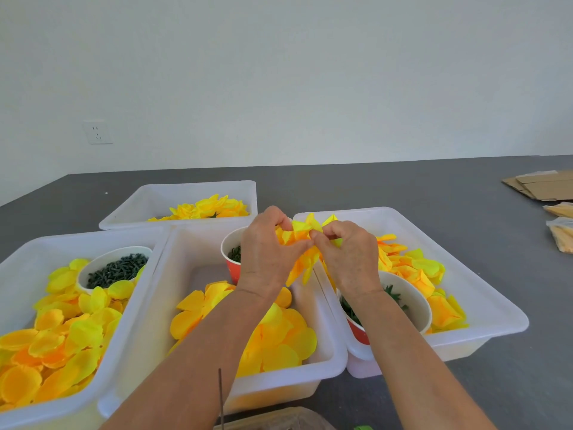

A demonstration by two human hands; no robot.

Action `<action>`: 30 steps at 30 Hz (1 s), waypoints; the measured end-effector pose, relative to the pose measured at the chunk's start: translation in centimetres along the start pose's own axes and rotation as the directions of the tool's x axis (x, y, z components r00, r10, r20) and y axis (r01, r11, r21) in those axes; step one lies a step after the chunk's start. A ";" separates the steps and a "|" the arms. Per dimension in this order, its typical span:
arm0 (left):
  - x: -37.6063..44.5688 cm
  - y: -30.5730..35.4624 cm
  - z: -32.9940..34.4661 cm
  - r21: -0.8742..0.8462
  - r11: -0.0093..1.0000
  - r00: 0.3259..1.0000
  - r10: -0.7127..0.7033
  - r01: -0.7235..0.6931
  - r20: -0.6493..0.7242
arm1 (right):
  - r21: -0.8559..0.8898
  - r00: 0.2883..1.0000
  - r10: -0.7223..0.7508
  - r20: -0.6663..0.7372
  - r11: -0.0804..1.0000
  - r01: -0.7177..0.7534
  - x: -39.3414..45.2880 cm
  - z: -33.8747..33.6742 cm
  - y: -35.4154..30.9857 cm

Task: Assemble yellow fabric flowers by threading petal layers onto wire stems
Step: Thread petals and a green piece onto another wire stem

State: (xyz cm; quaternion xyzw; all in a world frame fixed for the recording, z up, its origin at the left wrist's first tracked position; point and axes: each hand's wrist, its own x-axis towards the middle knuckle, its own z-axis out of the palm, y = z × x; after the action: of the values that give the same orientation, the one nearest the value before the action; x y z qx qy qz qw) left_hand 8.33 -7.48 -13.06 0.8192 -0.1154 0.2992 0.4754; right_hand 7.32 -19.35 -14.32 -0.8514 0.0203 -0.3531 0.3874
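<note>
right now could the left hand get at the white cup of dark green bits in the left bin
Probably not straight away: the left hand pinches the yellow petals together with the right hand. Once freed, yes; the white cup sits open-topped in the left bin, with nothing covering it.

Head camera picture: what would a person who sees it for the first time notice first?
First, the two hands in the middle: the left hand and the right hand both pinch a half-made yellow flower above the bins. Next, the white bins around them, full of loose yellow petals. The far bin holds finished flowers.
</note>
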 end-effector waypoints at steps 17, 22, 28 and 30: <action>0.4 -0.4 -0.3 0.117 0.987 0.994 -0.111 0.111 -0.004 | 0.000 0.993 0.023 -0.114 1.000 -0.024 -0.1 0.1 -0.1; 0.3 -0.1 0.0 0.035 0.992 0.993 -0.118 0.119 -0.022 | 0.073 0.976 0.159 -0.150 0.986 -0.149 0.3 0.0 -0.2; 0.3 0.0 0.1 -0.032 0.982 0.982 -0.187 0.186 -0.032 | 0.232 0.914 0.377 -0.149 0.912 -0.338 0.8 -0.3 0.2; 0.6 -0.4 -0.1 -0.043 0.976 0.975 -0.214 0.211 -0.056 | 0.312 0.875 0.465 -0.134 0.858 -0.408 1.0 -0.7 0.4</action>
State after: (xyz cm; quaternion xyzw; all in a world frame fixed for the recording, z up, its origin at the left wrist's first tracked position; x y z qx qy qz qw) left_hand 8.98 -7.11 -12.90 0.8085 -0.0181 0.2693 0.5229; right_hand 7.71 -20.35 -13.66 -0.7213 0.2043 -0.3405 0.5675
